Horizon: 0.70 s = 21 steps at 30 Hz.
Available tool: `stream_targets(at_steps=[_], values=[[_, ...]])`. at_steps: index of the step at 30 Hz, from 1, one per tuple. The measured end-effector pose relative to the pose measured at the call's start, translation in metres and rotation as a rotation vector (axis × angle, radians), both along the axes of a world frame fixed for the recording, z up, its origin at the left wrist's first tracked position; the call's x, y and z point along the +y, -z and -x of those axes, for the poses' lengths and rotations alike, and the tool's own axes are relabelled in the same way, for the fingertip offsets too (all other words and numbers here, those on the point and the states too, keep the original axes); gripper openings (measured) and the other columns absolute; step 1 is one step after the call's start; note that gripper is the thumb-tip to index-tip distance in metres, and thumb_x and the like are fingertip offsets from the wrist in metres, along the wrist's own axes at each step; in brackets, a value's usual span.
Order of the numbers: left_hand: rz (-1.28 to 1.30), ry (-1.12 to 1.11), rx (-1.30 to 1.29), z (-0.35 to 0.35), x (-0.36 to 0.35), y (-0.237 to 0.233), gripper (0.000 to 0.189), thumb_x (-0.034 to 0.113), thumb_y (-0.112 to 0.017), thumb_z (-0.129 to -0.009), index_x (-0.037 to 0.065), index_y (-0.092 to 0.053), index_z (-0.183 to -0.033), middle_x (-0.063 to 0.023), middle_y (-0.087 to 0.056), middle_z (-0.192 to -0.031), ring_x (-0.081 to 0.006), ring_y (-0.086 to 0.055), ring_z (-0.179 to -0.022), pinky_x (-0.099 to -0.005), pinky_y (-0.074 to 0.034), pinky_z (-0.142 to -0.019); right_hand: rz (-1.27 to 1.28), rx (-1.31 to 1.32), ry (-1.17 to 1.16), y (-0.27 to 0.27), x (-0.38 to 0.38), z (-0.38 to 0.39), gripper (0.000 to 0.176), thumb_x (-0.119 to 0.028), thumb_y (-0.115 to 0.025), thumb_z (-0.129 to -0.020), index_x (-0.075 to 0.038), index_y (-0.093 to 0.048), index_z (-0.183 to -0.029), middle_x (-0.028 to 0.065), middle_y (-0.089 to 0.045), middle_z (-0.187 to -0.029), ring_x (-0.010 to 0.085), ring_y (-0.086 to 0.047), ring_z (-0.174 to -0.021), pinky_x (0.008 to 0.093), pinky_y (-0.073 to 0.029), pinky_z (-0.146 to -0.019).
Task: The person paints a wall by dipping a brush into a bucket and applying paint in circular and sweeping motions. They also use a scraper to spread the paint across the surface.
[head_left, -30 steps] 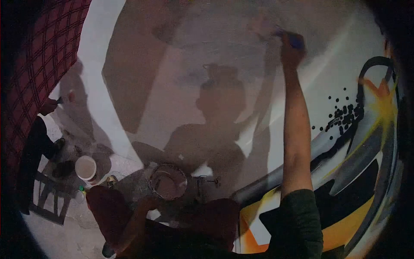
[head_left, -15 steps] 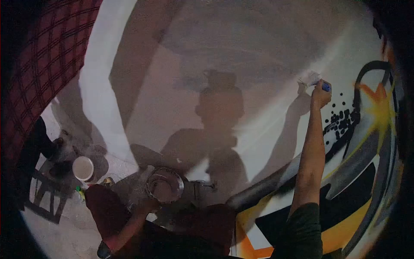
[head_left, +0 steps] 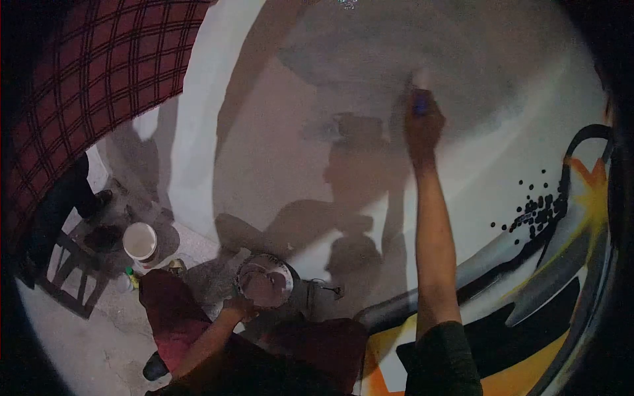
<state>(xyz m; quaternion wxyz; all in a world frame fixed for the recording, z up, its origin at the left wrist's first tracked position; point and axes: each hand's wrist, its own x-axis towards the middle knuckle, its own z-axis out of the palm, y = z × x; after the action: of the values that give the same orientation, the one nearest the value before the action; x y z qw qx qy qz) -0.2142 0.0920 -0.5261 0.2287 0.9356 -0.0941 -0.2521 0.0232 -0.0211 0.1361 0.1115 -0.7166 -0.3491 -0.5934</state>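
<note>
High on the painted wall, my right hand (head_left: 424,125) is closed around the blue handle of a paintbrush (head_left: 420,99). Its pale bristles meet a grey, still-streaky patch of the wall (head_left: 370,59). Down at the lower left, my left hand (head_left: 239,308) grips the near rim of a round paint bucket (head_left: 264,285). Greyish-mauve paint shows inside the bucket, and its rim is smeared. My own shadow falls across the wall between the two hands.
A white-topped tub (head_left: 140,241) stands on the floor at left, with a green-capped bottle (head_left: 131,277) near it. Behind are a dark chair (head_left: 72,280) and a person's leg (head_left: 59,204). Red checked cloth (head_left: 125,59) fills the upper left. Black, yellow and orange mural painting (head_left: 548,264) covers the right.
My right hand has swept the brush left across the wall, from the pale band onto the grey area. The view has shifted somewhat; my left hand stays at the bucket.
</note>
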Motion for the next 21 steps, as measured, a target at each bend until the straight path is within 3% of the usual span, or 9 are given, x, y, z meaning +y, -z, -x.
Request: stream_targets(at_steps=[2,3,8,11,14,17,20,21], values=[[0.025,-0.063,0.174,0.002,0.004,-0.049,0.054,0.049,-0.051,-0.089,0.008,-0.056,-0.123,-0.0171,-0.058,-0.122,-0.0325,-0.056,-0.115,-0.0480,-0.045,-0.092,0.136,-0.093,-0.099,0.026,0.032,-0.004,0.018,-0.019,-0.063,-0.089,-0.005,-0.063,-0.099,0.0154,-0.066,-0.086,0.0290,-0.065,-0.077,0.0382,-0.051,-0.069],[0.033,-0.093,0.219,0.004,0.005,-0.069,0.054,0.050,-0.050,-0.089,0.008,-0.055,-0.124,-0.0171,-0.058,-0.123,-0.0327,-0.055,-0.115,-0.0482,-0.045,-0.093,0.166,-0.013,-0.117,0.042,0.050,-0.007,0.017,-0.017,-0.062,-0.088,-0.006,-0.063,-0.101,0.0153,-0.066,-0.090,0.0305,-0.064,-0.082,0.0401,-0.050,-0.074],[0.044,-0.182,0.075,0.017,0.012,-0.117,0.057,0.052,-0.051,-0.087,0.009,-0.055,-0.125,-0.0176,-0.057,-0.125,-0.0343,-0.055,-0.116,-0.0481,-0.044,-0.095,0.442,0.373,-0.112,0.119,0.137,0.016,0.029,-0.011,-0.060,-0.085,-0.008,-0.059,-0.114,0.0157,-0.059,-0.116,0.0314,-0.057,-0.108,0.0444,-0.044,-0.095],[0.121,-0.175,0.159,0.015,0.025,-0.121,0.060,0.053,-0.052,-0.086,0.009,-0.054,-0.126,-0.0189,-0.056,-0.126,-0.0340,-0.054,-0.117,-0.0474,-0.043,-0.096,0.530,0.337,-0.205,0.165,0.170,0.024,0.035,-0.011,-0.060,-0.085,-0.008,-0.056,-0.120,0.0161,-0.058,-0.117,0.0332,-0.057,-0.107,0.0435,-0.045,-0.095],[0.114,-0.216,0.139,0.019,0.032,-0.122,0.062,0.054,-0.050,-0.087,0.007,-0.053,-0.127,-0.0200,-0.056,-0.127,-0.0329,-0.053,-0.118,-0.0468,-0.042,-0.097,0.702,0.406,-0.095,0.185,0.187,0.029,0.040,-0.009,-0.059,-0.085,-0.011,-0.051,-0.125,0.0162,-0.057,-0.119,0.0343,-0.056,-0.107,0.0433,-0.047,-0.093],[0.122,-0.156,0.047,0.031,0.039,-0.163,0.065,0.056,-0.049,-0.087,0.006,-0.052,-0.129,-0.0206,-0.053,-0.129,-0.0338,-0.052,-0.120,-0.0479,-0.040,-0.099,0.632,0.377,-0.195,0.197,0.171,0.042,0.026,-0.008,-0.054,-0.087,-0.010,-0.056,-0.113,0.0164,-0.059,-0.099,0.0317,-0.061,-0.095,0.0429,-0.053,-0.078],[0.110,-0.215,0.083,0.006,0.034,-0.084,0.057,0.042,-0.052,-0.090,0.010,-0.044,-0.136,-0.0157,-0.045,-0.138,-0.0328,-0.042,-0.127,-0.0448,-0.034,-0.106,0.641,0.415,-0.163,0.215,0.134,0.048,0.039,-0.006,-0.059,-0.084,-0.013,-0.053,-0.123,0.0163,-0.058,-0.119,0.0341,-0.057,-0.106,0.0443,-0.049,-0.088],[0.098,-0.228,0.068,-0.003,0.027,-0.059,0.057,0.040,-0.052,-0.090,0.010,-0.044,-0.137,-0.0157,-0.044,-0.140,-0.0335,-0.041,-0.128,-0.0450,-0.033,-0.107,0.602,0.474,-0.208,0.232,0.116,0.048,0.035,-0.008,-0.058,-0.085,-0.012,-0.054,-0.120,0.0159,-0.058,-0.118,0.0338,-0.058,-0.105,0.0435,-0.049,-0.087]])
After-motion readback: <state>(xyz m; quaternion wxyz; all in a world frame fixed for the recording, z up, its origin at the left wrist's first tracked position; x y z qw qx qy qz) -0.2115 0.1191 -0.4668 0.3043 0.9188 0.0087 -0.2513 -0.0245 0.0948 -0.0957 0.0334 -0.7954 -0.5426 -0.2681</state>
